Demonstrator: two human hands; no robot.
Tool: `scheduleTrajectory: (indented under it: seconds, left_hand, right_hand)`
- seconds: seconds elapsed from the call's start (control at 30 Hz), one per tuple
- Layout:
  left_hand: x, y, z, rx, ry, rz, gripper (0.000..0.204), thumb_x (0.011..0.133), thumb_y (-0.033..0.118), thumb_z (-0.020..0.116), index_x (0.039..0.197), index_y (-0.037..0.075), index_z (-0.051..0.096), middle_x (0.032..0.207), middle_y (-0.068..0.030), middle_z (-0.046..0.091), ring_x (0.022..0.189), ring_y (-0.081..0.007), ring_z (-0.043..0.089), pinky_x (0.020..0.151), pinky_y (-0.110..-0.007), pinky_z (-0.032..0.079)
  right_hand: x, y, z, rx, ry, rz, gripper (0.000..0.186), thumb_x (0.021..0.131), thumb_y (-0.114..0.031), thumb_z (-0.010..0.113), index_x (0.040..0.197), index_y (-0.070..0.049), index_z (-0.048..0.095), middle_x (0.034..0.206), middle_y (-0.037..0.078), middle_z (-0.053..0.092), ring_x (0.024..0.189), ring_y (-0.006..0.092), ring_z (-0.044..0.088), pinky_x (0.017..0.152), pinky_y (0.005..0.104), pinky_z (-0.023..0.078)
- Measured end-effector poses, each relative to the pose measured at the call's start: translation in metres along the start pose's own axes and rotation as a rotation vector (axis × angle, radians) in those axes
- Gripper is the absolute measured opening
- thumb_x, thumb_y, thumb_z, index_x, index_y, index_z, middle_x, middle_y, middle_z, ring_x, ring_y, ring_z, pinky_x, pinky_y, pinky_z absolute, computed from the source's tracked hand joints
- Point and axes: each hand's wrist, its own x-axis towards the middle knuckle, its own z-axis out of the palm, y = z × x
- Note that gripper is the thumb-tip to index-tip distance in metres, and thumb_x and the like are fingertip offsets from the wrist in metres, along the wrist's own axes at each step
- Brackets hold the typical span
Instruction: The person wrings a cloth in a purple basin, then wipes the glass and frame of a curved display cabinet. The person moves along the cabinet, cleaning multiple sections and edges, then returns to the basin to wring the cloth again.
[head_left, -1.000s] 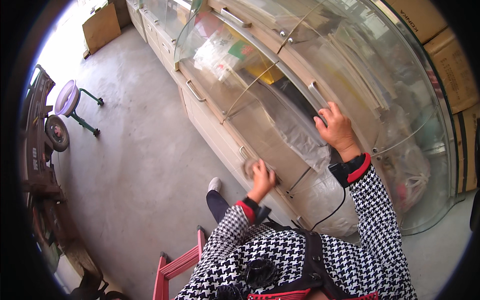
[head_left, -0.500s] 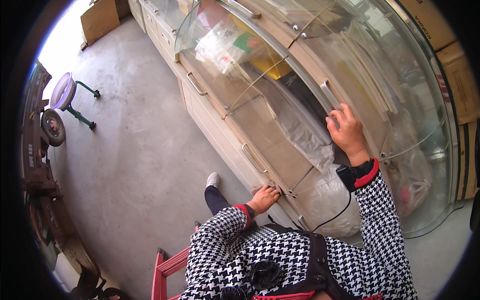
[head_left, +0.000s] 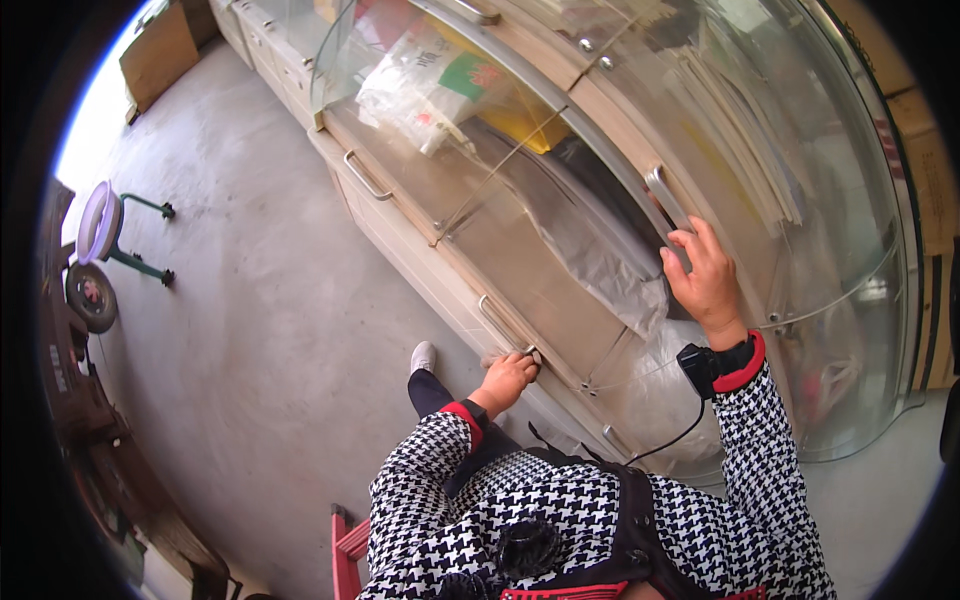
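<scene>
Against the cabinet (head_left: 575,295), your left hand (head_left: 508,378) clenches a rag (head_left: 492,359), while your half-spread right hand (head_left: 706,282) likely steadies you there.

The cabinet (head_left: 520,270) is beige, the houndstooth jacket (head_left: 580,500) black and white.

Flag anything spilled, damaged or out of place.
Nothing looks spilled or clearly damaged. Mild oddity: inside the glass cabinet, a white plastic bag and some clear plastic lie crumpled and loose, which looks untidy, though it may just be storage.
</scene>
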Motion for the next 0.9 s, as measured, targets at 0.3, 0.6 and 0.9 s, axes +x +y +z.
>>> scheduleTrajectory:
  seconds: [0.3,0.6,0.9]
  left_hand:
    - [-0.032,-0.05,-0.081,-0.443,0.132,-0.645,0.019,0.068,-0.007,0.047,0.083,-0.002,0.057,0.066,-0.0165,0.06,0.064,-0.0276,0.062,0.061,-0.032,0.052]
    - [0.035,0.029,-0.082,-1.237,-0.248,-0.741,0.023,0.08,0.003,0.055,0.103,0.001,0.052,0.087,-0.0016,0.058,0.079,-0.0095,0.055,0.071,-0.024,0.046]
    - [0.083,0.031,-0.068,-0.768,-0.945,-0.424,0.03,0.086,0.016,0.054,0.11,-0.002,0.052,0.093,-0.0072,0.061,0.073,-0.0128,0.058,0.061,-0.026,0.049]
  right_hand:
    - [-0.078,-0.003,-0.008,0.511,-0.209,-0.015,0.029,0.077,-0.008,0.058,0.104,-0.001,0.052,0.11,0.017,0.053,0.1,0.0325,0.054,0.086,0.0359,0.044]
    - [-0.239,-0.033,0.094,1.032,-0.88,0.66,0.049,0.083,-0.028,0.058,0.12,0.001,0.043,0.096,0.013,0.06,0.083,0.0198,0.059,0.075,0.0314,0.046]
    - [-0.26,-0.068,0.133,1.441,-0.442,1.474,0.034,0.082,-0.021,0.059,0.11,-0.003,0.056,0.086,0.005,0.062,0.08,0.0135,0.057,0.07,0.0276,0.046]
